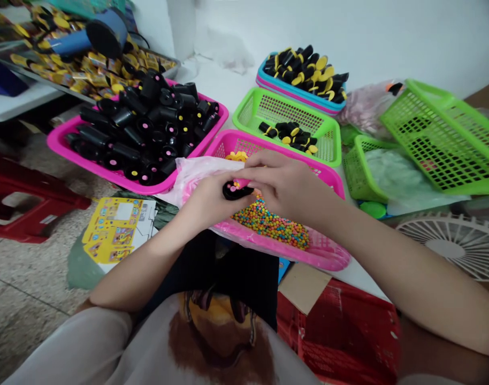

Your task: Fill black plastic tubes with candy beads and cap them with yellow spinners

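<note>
My left hand [208, 199] is wrapped round a small black cylindrical container [229, 192], its mouth turned up towards me. At that mouth, my right hand [282, 181] pinches a small pink scoop-like piece [243, 184] with a few coloured balls in it. Its exact shape is partly covered by my fingers. Both hands are over a pink basket [336, 184] lined with plastic film. Inside lies a heap of tiny multicoloured balls [274, 224]. Some yellow pieces [237, 156] show behind my hands.
To the left, a pink basket [55, 140] is piled with black cylinders. Behind mine are a green basket [244, 107] and stacked blue and pink baskets [262, 80] of black-and-yellow parts. More green baskets [441, 133] and a fan grille [449, 246] stand right; a red stool [23, 198] left.
</note>
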Available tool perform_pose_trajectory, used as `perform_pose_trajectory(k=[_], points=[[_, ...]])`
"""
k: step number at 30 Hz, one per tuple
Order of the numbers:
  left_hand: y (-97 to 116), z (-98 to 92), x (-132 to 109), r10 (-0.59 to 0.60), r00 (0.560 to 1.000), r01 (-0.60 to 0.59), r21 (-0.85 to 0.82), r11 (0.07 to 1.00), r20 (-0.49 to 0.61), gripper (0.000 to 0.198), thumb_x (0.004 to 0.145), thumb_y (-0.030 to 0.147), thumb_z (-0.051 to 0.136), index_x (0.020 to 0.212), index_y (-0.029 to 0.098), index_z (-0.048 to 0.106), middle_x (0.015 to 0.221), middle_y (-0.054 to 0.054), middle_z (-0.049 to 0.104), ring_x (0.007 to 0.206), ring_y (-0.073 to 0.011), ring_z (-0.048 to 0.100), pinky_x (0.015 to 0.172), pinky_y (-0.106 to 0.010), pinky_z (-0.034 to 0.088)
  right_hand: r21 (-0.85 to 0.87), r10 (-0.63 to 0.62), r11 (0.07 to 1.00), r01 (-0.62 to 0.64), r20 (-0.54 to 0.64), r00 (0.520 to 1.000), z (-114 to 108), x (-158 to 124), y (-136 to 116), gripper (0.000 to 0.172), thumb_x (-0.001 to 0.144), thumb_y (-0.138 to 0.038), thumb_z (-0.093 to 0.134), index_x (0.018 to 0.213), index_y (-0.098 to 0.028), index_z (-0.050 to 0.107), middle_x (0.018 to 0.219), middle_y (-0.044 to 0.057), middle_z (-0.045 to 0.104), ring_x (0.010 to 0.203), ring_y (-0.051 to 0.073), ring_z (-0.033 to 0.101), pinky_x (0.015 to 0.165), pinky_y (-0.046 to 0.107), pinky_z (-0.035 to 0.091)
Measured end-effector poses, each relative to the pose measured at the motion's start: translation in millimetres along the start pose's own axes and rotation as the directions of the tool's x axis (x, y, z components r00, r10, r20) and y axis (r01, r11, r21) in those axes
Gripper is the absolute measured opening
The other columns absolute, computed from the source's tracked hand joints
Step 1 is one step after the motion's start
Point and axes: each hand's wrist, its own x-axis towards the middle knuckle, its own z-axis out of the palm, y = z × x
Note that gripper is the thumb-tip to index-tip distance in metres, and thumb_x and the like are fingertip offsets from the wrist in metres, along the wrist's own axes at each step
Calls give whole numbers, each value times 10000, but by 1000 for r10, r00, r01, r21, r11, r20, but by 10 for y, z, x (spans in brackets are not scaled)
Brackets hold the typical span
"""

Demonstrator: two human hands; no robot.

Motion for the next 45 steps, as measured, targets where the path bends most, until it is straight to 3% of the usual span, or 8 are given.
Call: perform_pose_trajectory(k=[8,16,19,24,28,34,38,45], points=[[10,-11,0,26,999,-26,-3,1000,19,277,827,259,775,1087,165,763,1014,-44,824,923,-218,752,834,-331,586,-194,-79,978,83,28,996,-66,20,-76,436,959,14,414,1185,-191,726,1156,95,686,1058,209,673,929,370,606],[38,-43,-6,-1,1000,2,-22,1000,28,315,834,378,767,1087,190,780,1117,-58,830,1041,-243,770,980,-374,597,-124,116,987,-106,76,990,-567,-321,135,313,1005,-162,543,1224,-233,755,1228,79,734,1069,211,711,894,360,598],[40,-58,-5,-17,999,16,22,1000,40,348,819,427,768,1082,200,784,1126,-63,831,1064,-273,771,986,-395,605,-222,384,901,-374,0,923,-511,-448,436,270,1005,-177,558,1131,-205,795,1141,97,772,1054,244,725,958,413,586],[14,-71,2,-54,998,51,70,996,36,447,797,517,755,1120,211,792,1144,-74,832,1072,-305,772,1006,-426,607,-322,695,712,-625,196,691,-87,-548,897,396,935,-184,703,1329,-159,732,1317,176,730,1149,307,708,1034,450,556],[-1,-78,-9,-66,997,64,72,995,39,476,793,539,746,1129,204,792,1152,-82,831,1074,-310,771,1011,-429,606,-313,699,709,-632,193,688,67,-562,996,440,881,-114,738,1313,-194,750,1309,151,741,1154,284,710,1034,410,550],[-11,-84,-32,31,998,-34,52,998,59,424,814,505,741,1116,209,773,1158,-84,827,1076,-296,768,1012,-441,607,-250,690,710,-659,56,722,-158,-620,1052,274,880,-122,749,1144,-160,811,1076,118,784,898,198,718,898,357,580],[32,-91,-62,129,988,-132,30,991,84,330,841,438,747,1078,209,762,1117,-77,829,1036,-275,774,969,-422,622,-169,656,725,-668,-129,744,-326,-728,829,272,945,-165,690,1198,-160,790,1031,110,763,803,174,701,760,334,593],[283,-8,-211,145,983,-130,-129,983,111,398,832,382,823,1186,224,736,1189,-69,808,1117,-262,762,1021,-396,606,-3,239,960,-279,-506,829,-96,-811,-399,551,972,-104,675,1455,-366,646,1116,41,714,951,163,734,791,302,642]])
